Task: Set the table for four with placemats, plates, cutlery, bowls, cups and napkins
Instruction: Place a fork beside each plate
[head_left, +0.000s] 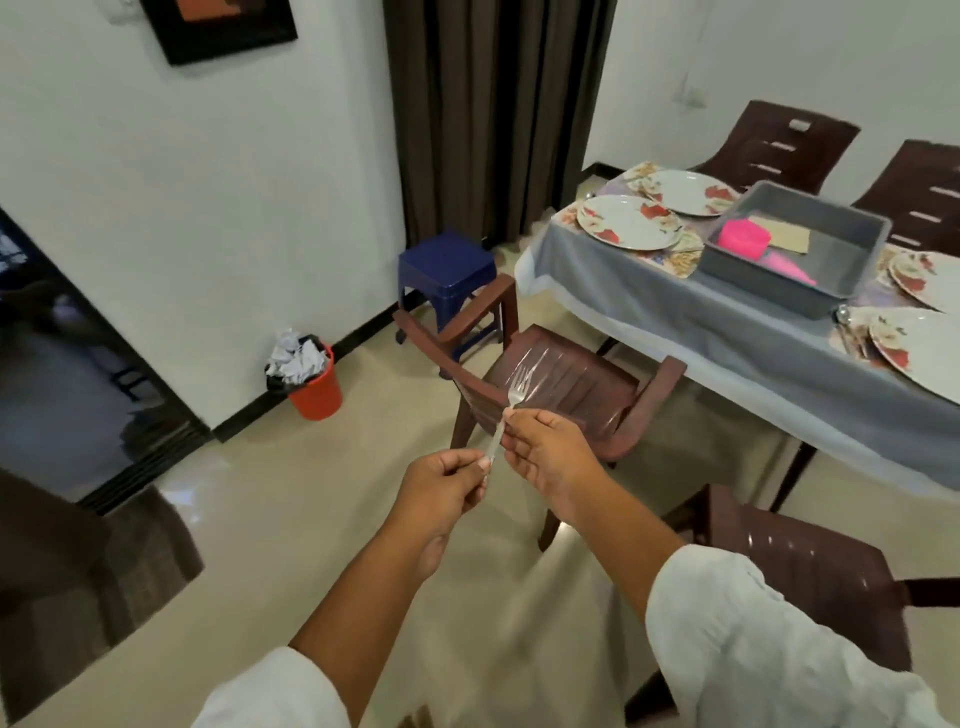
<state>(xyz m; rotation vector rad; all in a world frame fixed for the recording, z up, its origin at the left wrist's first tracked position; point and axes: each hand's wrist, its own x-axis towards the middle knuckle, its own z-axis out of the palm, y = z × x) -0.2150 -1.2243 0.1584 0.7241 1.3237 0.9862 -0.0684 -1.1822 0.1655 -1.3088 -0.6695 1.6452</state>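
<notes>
A clear plastic fork (514, 402) stands tines up in front of me, over a brown chair. My left hand (447, 491) pinches the bottom of its handle and my right hand (545, 452) pinches the handle higher up. To the right stands the table with a grey cloth (675, 317). On it lie several floral plates (628, 222) on patterned placemats (680, 260). A grey tray (779, 283) on the table holds pink cups (743, 238) and a tan folded item.
A brown armchair (561, 384) stands between me and the table, another brown chair (800, 566) at lower right, two more behind the table. A blue stool (447, 270), an orange bin (317, 389) full of paper, a dark curtain and a dark doorway lie to the left.
</notes>
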